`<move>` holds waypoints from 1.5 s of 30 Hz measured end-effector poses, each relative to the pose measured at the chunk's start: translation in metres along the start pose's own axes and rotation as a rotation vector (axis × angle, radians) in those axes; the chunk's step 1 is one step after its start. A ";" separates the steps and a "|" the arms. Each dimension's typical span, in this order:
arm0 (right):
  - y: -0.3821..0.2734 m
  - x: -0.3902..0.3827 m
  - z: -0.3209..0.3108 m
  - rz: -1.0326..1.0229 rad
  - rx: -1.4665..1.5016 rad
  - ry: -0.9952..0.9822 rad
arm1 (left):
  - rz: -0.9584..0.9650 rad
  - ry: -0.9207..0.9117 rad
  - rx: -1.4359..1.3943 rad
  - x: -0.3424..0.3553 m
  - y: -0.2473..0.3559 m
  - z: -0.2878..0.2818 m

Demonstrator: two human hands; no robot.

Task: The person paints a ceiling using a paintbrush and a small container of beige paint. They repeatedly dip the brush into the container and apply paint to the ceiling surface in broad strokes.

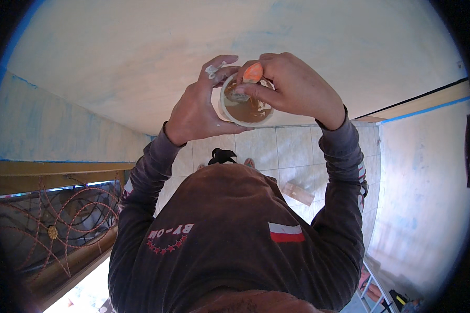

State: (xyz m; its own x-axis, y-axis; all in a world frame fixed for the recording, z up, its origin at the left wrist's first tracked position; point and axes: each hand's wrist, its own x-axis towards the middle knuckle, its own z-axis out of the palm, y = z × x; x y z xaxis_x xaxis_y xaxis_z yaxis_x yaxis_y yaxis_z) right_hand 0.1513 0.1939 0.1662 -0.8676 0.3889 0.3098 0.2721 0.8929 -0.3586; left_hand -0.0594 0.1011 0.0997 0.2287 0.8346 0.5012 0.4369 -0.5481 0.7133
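My left hand [190,112] is curved round the side of a small round white tub [253,124], thumb near its lower rim. White smears mark a finger of that hand. Inside the tub is a brown coating, with a paler patch on the left. My right hand [305,86] is closed on a short tool with an orange handle end [253,71]. The tool's lower part is in the tub, mostly covered by my fingers, so its kind cannot be made out.
A pale wall [167,47] with blue streaks rises ahead. Decorative metal grille work [62,224] fills an opening at left. Below lies a tiled floor [297,146] with a brown block [297,193] on it. A metal ladder [373,287] stands at lower right.
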 end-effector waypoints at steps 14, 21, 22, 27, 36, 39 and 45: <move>0.002 -0.011 -0.015 0.068 0.190 0.051 | 0.020 -0.051 0.056 0.003 0.003 0.001; 0.020 -0.033 -0.011 0.215 0.583 0.424 | -0.014 0.026 0.025 0.007 -0.002 0.001; 0.021 -0.035 -0.010 0.271 0.627 0.483 | -0.018 0.038 0.028 0.008 -0.001 0.000; 0.031 -0.053 0.000 0.578 0.836 0.636 | -0.049 0.056 -0.011 0.014 -0.001 -0.004; 0.036 -0.071 0.024 0.592 1.028 0.850 | -0.072 0.064 0.003 0.024 0.008 -0.005; 0.034 -0.083 0.032 0.556 1.048 0.828 | -0.086 0.039 -0.032 0.019 0.012 -0.002; 0.028 -0.095 0.043 0.473 1.243 0.874 | -0.109 0.035 -0.026 0.022 0.020 0.001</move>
State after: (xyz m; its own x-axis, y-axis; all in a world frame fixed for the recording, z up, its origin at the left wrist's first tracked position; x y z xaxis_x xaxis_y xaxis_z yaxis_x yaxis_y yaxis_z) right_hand 0.2238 0.1717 0.0890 -0.1920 0.9612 0.1978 -0.4380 0.0965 -0.8938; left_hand -0.0450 0.1089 0.1247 0.1505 0.8872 0.4361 0.4343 -0.4556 0.7770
